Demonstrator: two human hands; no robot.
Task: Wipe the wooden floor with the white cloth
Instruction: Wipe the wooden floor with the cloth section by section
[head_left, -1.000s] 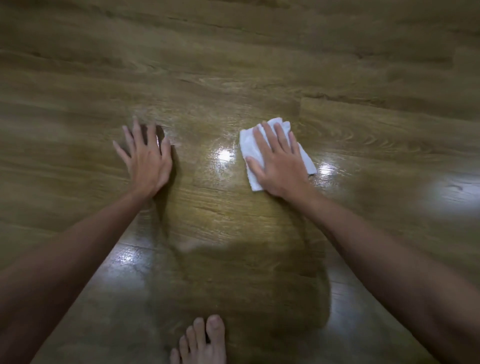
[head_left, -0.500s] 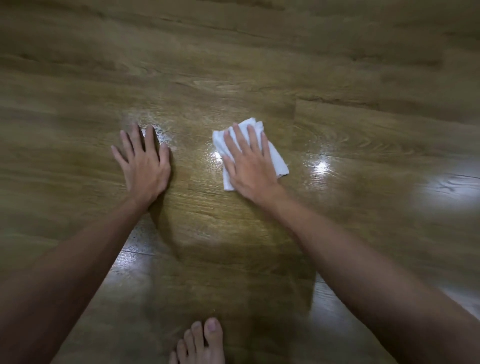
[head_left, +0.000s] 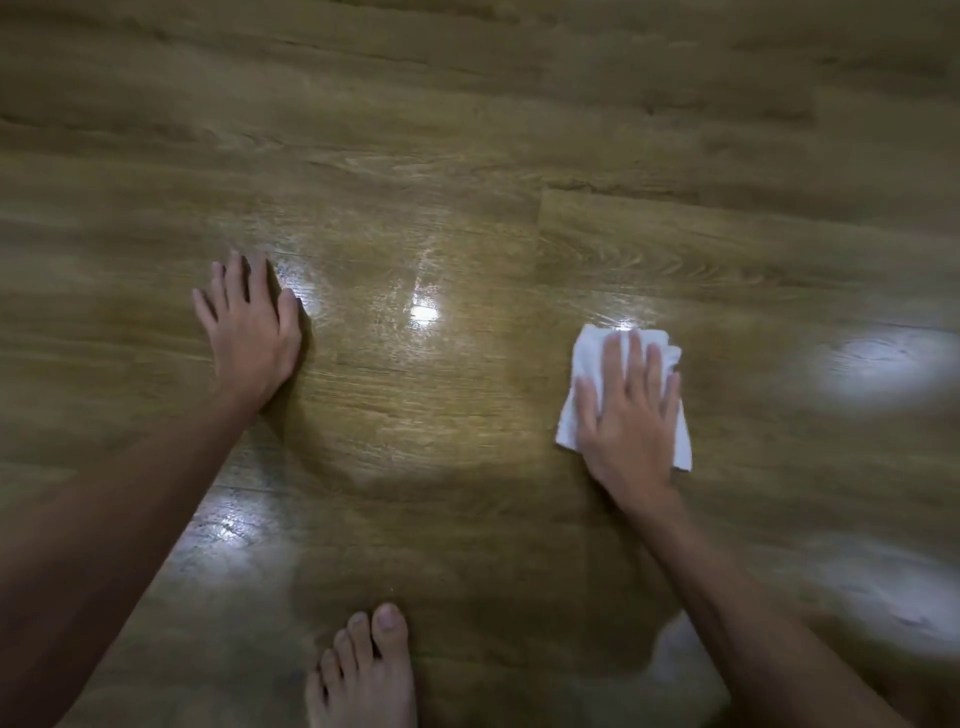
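We're mid-wipe on the wooden floor (head_left: 467, 130). Right hand (head_left: 631, 410) lies flat w/ fingers spread on the white cloth (head_left: 584, 353), pressing it to the boards; palm down, not curled round it, so it's a press rather than a pinch. The cloth is folded into a small pad, to the right of centre, its edges showing past the fingers at top, left and lower right. Left hand (head_left: 249, 332) is flat on the bare floor, fingers apart, holding nothing, prob. propping us up.

How far along, as we judge it: the patch between the two hands has a streaky sheen w/ faint arcs around a bright light spot, which reads as already wiped. The boards further out, top of view and far left/right, look duller and show no such streaks, though blur makes that hard to call. So some done in the middle, plenty left round the edges. We can't tell if the shine is damp or just lamp glare.

Around: our bare foot (head_left: 363, 670) sits at the bottom, well apart from the cloth. Several bright reflections on the planks, a plank joint just above the cloth. Nothing else on the floor in view; only the left hand and the foot cover boards that would need a pass later.
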